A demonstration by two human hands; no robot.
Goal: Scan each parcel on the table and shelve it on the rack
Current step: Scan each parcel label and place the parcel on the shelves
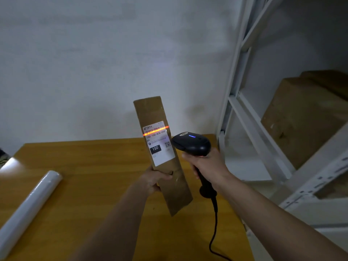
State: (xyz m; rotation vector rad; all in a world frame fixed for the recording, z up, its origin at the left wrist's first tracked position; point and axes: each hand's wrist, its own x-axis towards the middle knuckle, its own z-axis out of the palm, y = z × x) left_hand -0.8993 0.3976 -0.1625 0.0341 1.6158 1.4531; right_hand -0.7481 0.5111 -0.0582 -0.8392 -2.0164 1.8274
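- Our fingers first: those of the left hand wrap the lower part of a long, flat cardboard parcel, thumb across its front face; the right hand is curled tight round the grip of a black barcode scanner.
- Far left, on the wooden table, we note a white roll lying at a slant, well apart from both hands.
- Centre: we hold the parcel up above the table, tilted a little to the left at its top, with the white shipping label facing us. The label reads "150" in a dark box.
- An orange scan line crosses the upper part of the label.
- Just right of the parcel, the scanner head points at the label; a small blue light glows on top, and a black cable trails down from the grip.
- Far right, a white metal rack stands beside the table, with a large cardboard box on one shelf.
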